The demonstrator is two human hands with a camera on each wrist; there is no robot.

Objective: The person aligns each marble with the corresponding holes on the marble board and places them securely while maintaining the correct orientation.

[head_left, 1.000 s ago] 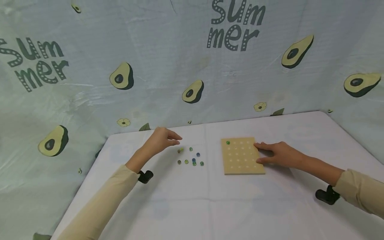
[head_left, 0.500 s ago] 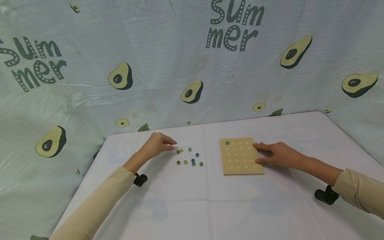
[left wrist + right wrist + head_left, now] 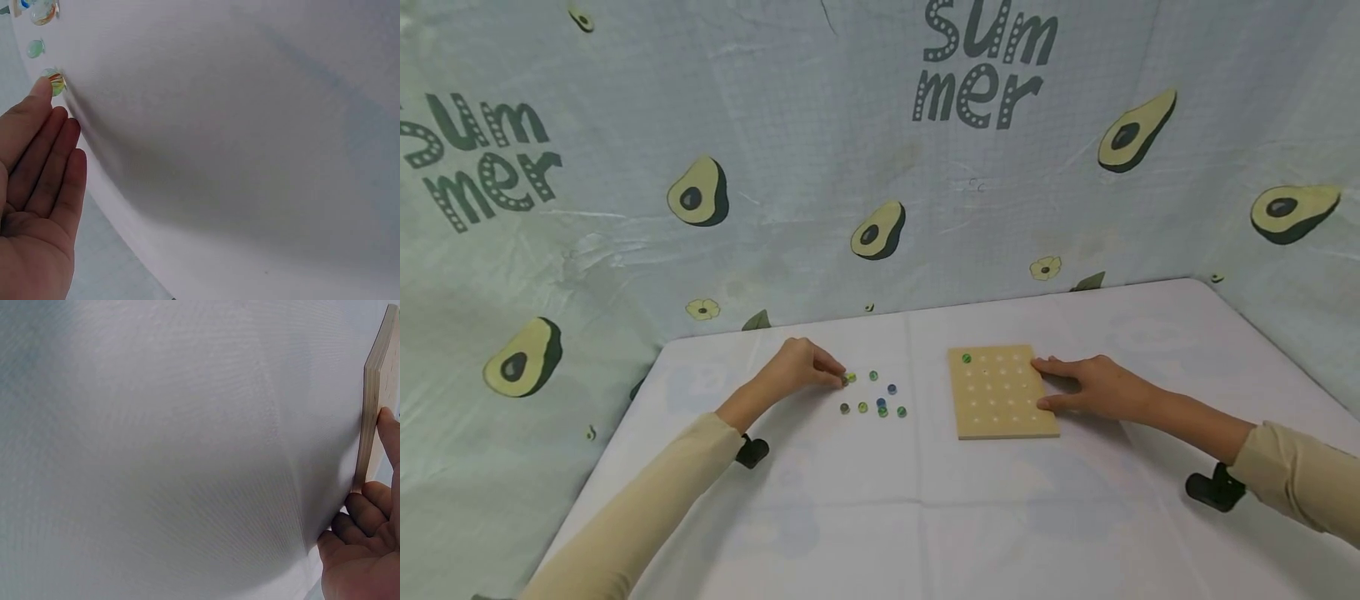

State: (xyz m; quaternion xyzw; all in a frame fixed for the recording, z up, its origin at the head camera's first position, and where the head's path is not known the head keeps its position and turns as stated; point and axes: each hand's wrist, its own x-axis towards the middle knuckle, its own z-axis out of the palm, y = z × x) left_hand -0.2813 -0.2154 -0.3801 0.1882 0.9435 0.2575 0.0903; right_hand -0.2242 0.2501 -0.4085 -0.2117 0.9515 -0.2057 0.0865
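My left hand (image 3: 797, 367) reaches down to the left end of a loose group of glass marbles (image 3: 862, 407). Its thumb and fingertips close in on a marble with red and yellow swirls (image 3: 57, 82); the index finger is mostly hidden in the left wrist view, while the other fingers extend behind. On the right, a square wooden board (image 3: 1000, 427) with rows of small hollows lies flat, with one green marble (image 3: 967, 358) in its far left corner. My right hand (image 3: 1101, 386) holds the board's right edge, thumb on top and fingers against the side.
Several green, blue and yellowish marbles lie between the left hand and the board, such as a blue marble (image 3: 892, 389). A white cloth covers the table (image 3: 865, 542). Behind it hangs a printed curtain (image 3: 790, 167). Each wrist carries a small black camera (image 3: 751, 452).
My left hand first drew back left and down, then came forward onto the leftmost marble, its fingertips drawing together. The right hand and the board stay in place; the head view shifts slightly.
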